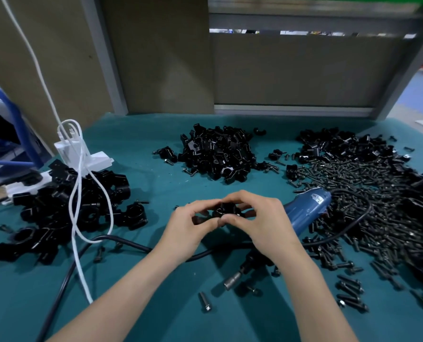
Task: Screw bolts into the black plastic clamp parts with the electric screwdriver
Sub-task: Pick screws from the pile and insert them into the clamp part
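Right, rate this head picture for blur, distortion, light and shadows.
Head view: wide-angle bending tilts the grey frame post. Head view: the bolt heap smears toward the right edge. Head view: the clamp part held by the left hand and right hand is too dark for detail. Head view: soft light, only a faint shadow on the teal mat below them.

Glossy black plastic clamp parts [215, 154]
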### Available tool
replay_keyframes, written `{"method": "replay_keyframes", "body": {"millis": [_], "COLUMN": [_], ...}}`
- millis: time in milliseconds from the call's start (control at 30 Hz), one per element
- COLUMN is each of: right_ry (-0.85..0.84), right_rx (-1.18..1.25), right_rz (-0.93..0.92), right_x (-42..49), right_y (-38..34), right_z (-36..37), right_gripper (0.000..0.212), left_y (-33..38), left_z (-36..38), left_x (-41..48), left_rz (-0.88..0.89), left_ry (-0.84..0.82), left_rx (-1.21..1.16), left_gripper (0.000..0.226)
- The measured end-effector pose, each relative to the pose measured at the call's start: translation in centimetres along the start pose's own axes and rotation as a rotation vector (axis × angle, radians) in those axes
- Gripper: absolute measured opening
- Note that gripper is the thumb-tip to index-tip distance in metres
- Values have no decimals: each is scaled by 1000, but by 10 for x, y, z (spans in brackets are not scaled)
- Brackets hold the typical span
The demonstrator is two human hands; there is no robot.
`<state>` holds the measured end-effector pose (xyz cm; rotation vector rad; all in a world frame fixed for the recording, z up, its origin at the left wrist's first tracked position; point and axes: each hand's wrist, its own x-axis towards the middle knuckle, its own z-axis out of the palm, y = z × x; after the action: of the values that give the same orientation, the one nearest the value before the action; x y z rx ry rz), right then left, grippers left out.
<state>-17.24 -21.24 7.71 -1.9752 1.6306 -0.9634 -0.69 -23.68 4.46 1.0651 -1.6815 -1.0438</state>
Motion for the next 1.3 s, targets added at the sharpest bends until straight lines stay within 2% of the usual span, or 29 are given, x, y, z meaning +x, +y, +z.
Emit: {"method": "replay_keyframes", "body": {"millis": [133, 333, 467, 667, 933, 1100, 1200, 1300], "right_ry": [17, -43, -73, -177, -166, -154, -118, -122], "right_rx": [-8, 139, 138, 111, 90, 127, 183, 140], "right_rz": [-14, 54, 21, 31, 13, 95, 154, 163], "right_x": [1, 0, 0, -1, -1, -2, -1, 0], "right_y": [3, 4, 3, 3, 3, 3, 4, 4], "right_z": [-2, -4, -7, -11, -10, -13, -16, -18], "right_gripper": [20, 24, 21, 36, 35, 51, 43, 33], "left_y": [5, 4, 2, -3, -3, 1, 2, 3], "left_z": [0, -2, -3, -3, -2, -1, -1, -1], "left_x": [-2, -1, 1, 2, 1, 0, 0, 0], "left_rz": [-15, -44, -42, -79, -95, -71, -68, -81], "left_ry": [-61, -100, -136, -118, -104, -58, -38, -45], "left_rx": [-238, -264, -250, -257, -257, -258, -285, -285], "left_gripper": [28, 26, 29, 28, 26, 20, 19, 19]}}
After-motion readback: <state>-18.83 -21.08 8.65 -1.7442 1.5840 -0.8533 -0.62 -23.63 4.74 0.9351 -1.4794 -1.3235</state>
